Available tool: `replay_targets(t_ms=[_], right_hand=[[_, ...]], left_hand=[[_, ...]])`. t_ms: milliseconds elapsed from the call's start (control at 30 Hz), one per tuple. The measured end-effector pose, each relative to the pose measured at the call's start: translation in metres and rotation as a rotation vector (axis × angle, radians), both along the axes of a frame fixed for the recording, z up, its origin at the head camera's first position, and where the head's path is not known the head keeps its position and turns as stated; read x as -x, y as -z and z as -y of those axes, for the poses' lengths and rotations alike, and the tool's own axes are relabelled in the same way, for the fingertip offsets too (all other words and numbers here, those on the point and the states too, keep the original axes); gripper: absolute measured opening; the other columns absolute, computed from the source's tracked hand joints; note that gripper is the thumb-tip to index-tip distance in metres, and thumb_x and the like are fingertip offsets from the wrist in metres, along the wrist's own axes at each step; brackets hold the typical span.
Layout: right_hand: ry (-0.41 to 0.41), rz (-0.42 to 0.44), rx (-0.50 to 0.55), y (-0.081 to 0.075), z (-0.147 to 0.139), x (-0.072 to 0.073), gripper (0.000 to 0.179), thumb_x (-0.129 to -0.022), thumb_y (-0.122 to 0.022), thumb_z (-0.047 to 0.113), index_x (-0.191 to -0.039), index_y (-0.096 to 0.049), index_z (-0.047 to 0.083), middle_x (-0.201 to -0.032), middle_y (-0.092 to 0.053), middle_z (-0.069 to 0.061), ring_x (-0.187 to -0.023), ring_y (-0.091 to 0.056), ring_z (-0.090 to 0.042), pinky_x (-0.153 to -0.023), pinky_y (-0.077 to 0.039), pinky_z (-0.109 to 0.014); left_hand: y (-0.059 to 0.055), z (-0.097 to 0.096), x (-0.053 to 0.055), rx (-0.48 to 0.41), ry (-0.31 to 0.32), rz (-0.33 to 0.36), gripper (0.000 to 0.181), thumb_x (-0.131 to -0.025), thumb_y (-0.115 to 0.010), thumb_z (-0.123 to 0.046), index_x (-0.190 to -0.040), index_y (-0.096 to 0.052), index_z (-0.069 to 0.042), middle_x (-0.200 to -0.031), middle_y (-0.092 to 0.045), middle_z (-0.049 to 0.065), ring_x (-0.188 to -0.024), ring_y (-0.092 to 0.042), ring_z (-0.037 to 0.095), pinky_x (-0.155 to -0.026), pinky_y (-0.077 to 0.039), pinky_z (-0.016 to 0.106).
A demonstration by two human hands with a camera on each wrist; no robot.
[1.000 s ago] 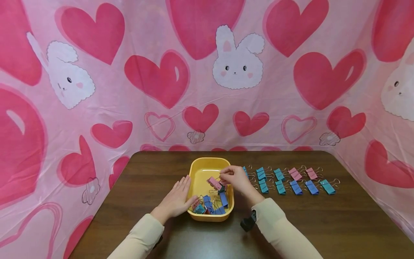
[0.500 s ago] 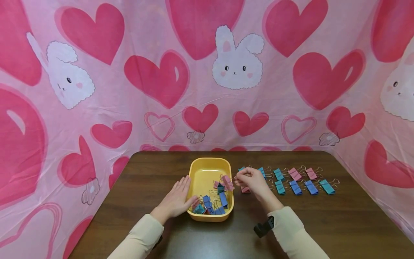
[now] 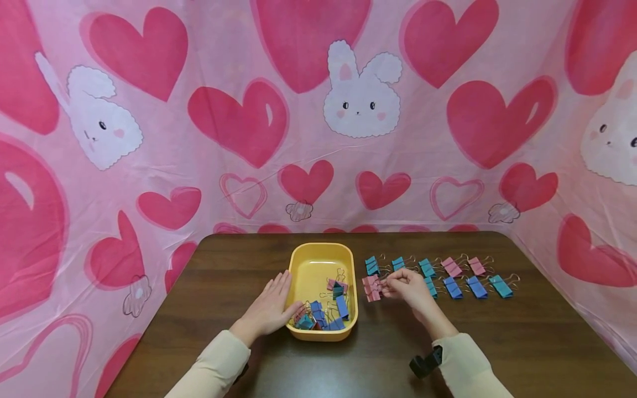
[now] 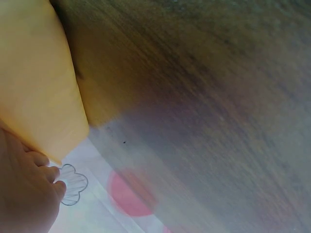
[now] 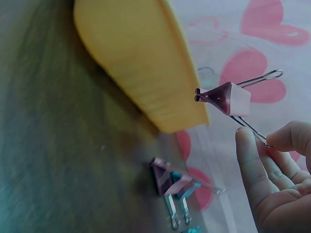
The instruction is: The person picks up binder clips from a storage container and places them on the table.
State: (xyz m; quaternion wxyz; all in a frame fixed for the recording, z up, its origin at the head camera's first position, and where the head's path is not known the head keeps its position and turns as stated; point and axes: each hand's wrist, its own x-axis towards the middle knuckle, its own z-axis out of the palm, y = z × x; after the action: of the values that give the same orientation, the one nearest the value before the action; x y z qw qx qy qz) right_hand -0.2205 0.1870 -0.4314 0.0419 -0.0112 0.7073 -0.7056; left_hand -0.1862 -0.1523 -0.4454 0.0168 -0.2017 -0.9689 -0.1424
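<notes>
My right hand (image 3: 410,287) pinches a pink binder clip (image 5: 238,100) by one wire handle, in the air just right of the yellow tray (image 5: 131,53). Below it on the table lies another pink binder clip (image 5: 163,178), which the held one overlaps in the head view. My left hand (image 3: 269,304) lies with fingers extended along the left rim of the tray (image 3: 322,335). Inside the tray, blue binder clips (image 3: 342,307), a teal one (image 3: 305,321) and pink ones (image 3: 332,284) are heaped toward the near and right sides.
Two rows of binder clips lie right of the tray: teal ones (image 3: 427,268) and pink ones (image 3: 452,267) behind, blue ones (image 3: 453,287) and a teal one (image 3: 501,286) in front. A pink heart-patterned cloth (image 3: 298,132) encloses the brown table (image 3: 239,254).
My right hand has lifted the pink binder clip out of the tray and carried it right, over its right rim. The left hand has stayed at the tray's left side.
</notes>
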Motion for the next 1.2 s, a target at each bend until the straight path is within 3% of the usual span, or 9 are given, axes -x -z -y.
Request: replay_targets(t_ms=[200,567,933,1200], right_hand=[[-0.023,0.006,-0.013,0.013,-0.011,-0.003,0.009,-0.087,-0.051,-0.008,-0.094,-0.052,-0.014,-0.092,-0.063,-0.027,-0.071,-0.066,-0.021,-0.066,-0.054,-0.034],[-0.057,0.072,-0.102,0.031,-0.021,-0.005,0.014,-0.087,-0.051,-0.006,-0.096,-0.053,-0.017,-0.089,-0.064,-0.023,-0.068,-0.065,-0.023,-0.064,-0.054,-0.035],[-0.11,0.102,-0.118,0.036,-0.025,-0.006,0.017,-0.089,-0.053,-0.004,-0.098,-0.054,-0.019,-0.088,-0.064,-0.021,-0.07,-0.066,-0.022,-0.065,-0.054,-0.034],[-0.129,0.099,-0.229,0.04,-0.031,-0.005,0.017,-0.088,-0.054,-0.003,-0.097,-0.058,-0.017,-0.081,-0.065,-0.015,-0.064,-0.064,-0.019,-0.061,-0.054,-0.033]], left_hand=[[0.002,0.001,0.001,-0.002,0.001,0.001,0.078,-0.092,-0.042,-0.05,-0.143,-0.021,0.005,-0.149,-0.019,0.018,-0.136,-0.015,0.032,-0.109,-0.013,0.043],[0.001,0.001,0.001,-0.009,0.001,0.007,0.077,-0.092,-0.043,-0.049,-0.143,-0.021,0.005,-0.149,-0.019,0.018,-0.136,-0.015,0.032,-0.109,-0.013,0.043],[0.001,0.0,0.001,-0.005,0.001,0.002,0.077,-0.092,-0.043,-0.05,-0.143,-0.022,0.005,-0.149,-0.019,0.018,-0.136,-0.015,0.032,-0.109,-0.014,0.043],[0.002,0.0,0.002,-0.002,-0.002,0.007,0.078,-0.092,-0.042,-0.05,-0.143,-0.022,0.005,-0.149,-0.019,0.017,-0.136,-0.015,0.031,-0.109,-0.013,0.043]])
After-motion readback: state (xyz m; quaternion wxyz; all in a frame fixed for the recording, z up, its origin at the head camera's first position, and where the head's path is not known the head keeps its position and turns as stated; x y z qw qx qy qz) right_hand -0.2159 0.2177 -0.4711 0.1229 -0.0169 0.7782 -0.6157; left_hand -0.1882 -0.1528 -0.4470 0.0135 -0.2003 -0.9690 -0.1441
